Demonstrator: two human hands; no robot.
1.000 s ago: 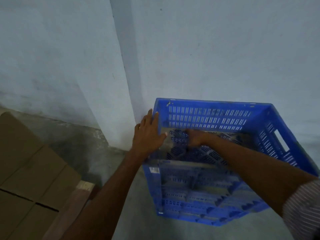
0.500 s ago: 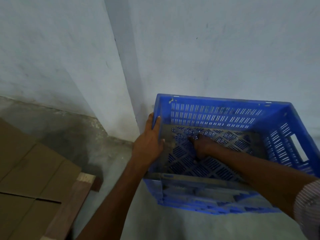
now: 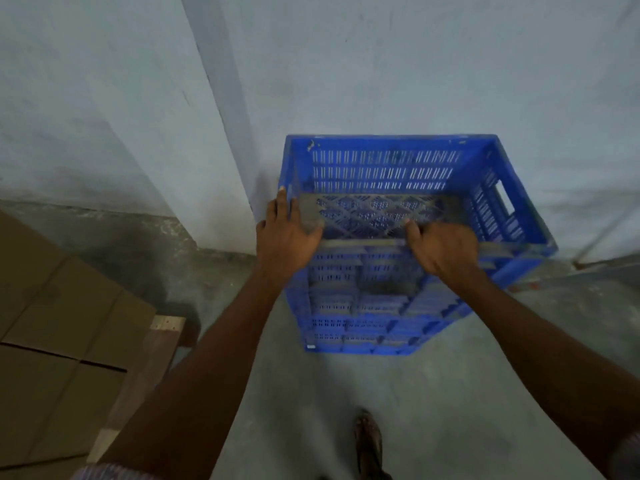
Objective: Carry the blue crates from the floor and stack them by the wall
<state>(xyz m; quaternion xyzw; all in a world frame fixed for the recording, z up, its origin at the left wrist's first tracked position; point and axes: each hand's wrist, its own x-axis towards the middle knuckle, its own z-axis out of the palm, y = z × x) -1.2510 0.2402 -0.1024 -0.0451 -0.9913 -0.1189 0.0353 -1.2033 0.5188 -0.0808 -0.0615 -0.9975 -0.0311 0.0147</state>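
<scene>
A stack of blue slotted crates [image 3: 363, 306] stands against the pale wall [image 3: 381, 64], beside a jutting wall corner. The top blue crate [image 3: 381, 168] sits on the stack with its open side up and a perforated bottom showing inside. My left hand [image 3: 285, 237] lies on the top crate's near left corner, fingers along the left rim. My right hand [image 3: 438, 249] grips the near rim at its middle, fingers curled over the edge into the crate.
Flat brown cardboard boxes [image 3: 52, 341] on a wooden pallet [image 3: 138, 368] fill the left side. The grey concrete floor [image 3: 311, 410] runs between them and the stack. My foot [image 3: 369, 441] shows at the bottom.
My right hand has come out of the crate's inside back to the near rim. My left hand slid toward the near left corner. The view has pulled back and tilted down.
</scene>
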